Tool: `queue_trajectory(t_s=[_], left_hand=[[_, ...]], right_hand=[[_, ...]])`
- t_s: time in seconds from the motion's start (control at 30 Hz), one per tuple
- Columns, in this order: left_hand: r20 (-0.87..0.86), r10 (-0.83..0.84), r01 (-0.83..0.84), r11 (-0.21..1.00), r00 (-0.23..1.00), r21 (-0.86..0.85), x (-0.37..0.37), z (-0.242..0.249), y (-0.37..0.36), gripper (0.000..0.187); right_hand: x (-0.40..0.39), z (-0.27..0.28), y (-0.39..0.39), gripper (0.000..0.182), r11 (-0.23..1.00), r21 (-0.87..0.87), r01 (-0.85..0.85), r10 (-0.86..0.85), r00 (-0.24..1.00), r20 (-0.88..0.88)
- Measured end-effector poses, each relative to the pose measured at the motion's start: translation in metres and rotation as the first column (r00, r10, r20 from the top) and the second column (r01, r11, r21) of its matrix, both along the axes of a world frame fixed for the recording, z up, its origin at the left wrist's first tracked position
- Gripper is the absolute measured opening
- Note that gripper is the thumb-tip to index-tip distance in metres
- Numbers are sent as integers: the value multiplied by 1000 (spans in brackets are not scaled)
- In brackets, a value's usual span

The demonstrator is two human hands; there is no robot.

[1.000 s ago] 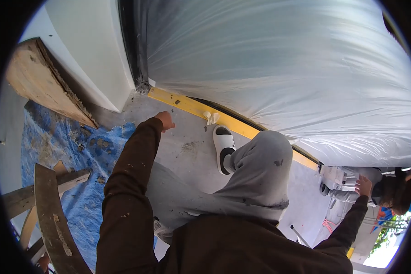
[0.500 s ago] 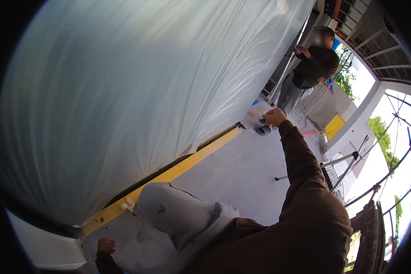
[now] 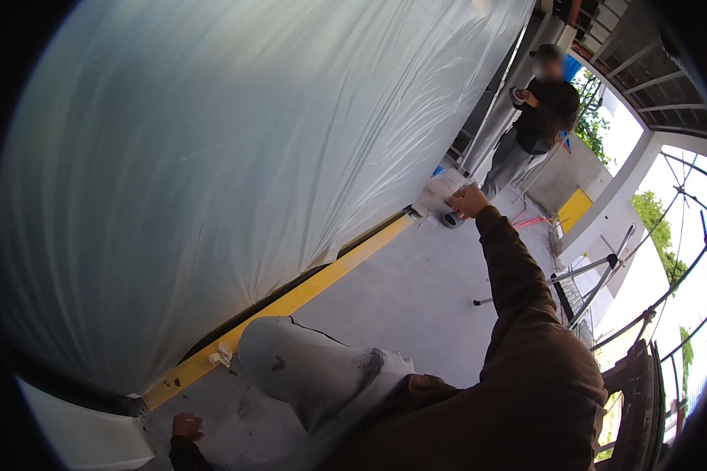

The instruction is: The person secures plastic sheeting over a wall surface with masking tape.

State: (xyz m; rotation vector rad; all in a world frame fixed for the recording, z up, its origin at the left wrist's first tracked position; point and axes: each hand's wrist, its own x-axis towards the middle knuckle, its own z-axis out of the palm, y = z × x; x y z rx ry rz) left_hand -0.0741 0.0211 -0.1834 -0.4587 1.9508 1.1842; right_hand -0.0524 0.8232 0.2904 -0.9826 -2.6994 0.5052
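Here the right hand [image 3: 469,201], fingers curled, pinches the loose bottom corner of the clear plastic sheet [image 3: 212,157], thin, creased and glossy, hanging over the wall. A yellow strip [image 3: 306,290] runs along its lower edge. The smooth grey concrete floor [image 3: 416,306] lies open beside it. The left hand [image 3: 186,427] rests low, fingers bent, holding nothing visible.

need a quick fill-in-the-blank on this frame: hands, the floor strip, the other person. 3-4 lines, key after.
1. The right hand reaches to the far end of the ____ strip on the floor.
2. The left hand rests low on the ____ floor.
3. The large surface above the strip is covered with ____ sheeting.
4. The other person is ____ in the background.

Missing words: yellow; concrete; plastic; standing
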Motion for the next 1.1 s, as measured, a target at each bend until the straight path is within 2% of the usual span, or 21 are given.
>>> queue_trajectory(t_s=[0.53,0.63,0.7,0.93,1.0,1.1], left_hand=[[19,-1,1,1000,1000,-5,-3,-5,-5,41],[65,38,-43,996,997,81,-7,-18,-9,42],[39,31,-32,999,999,35,-7,-21,-8,41],[55,38,-40,999,998,32,-9,-18,-6,40],[4,59,-59,998,998,34,-8,-26,-8,21],[-25,23,-22,999,999,37,-9,-37,-12,21]], right_hand=[[11,15,-15,37,999,18,29,-30,999,29],[10,17,-12,36,1000,17,13,-14,999,29],[13,20,-12,35,1000,16,19,-19,999,30],[28,16,-4,35,999,-18,36,-36,999,0],[33,11,0,36,999,-16,41,-41,999,-8],[39,12,2,37,998,-6,57,-57,998,11]])
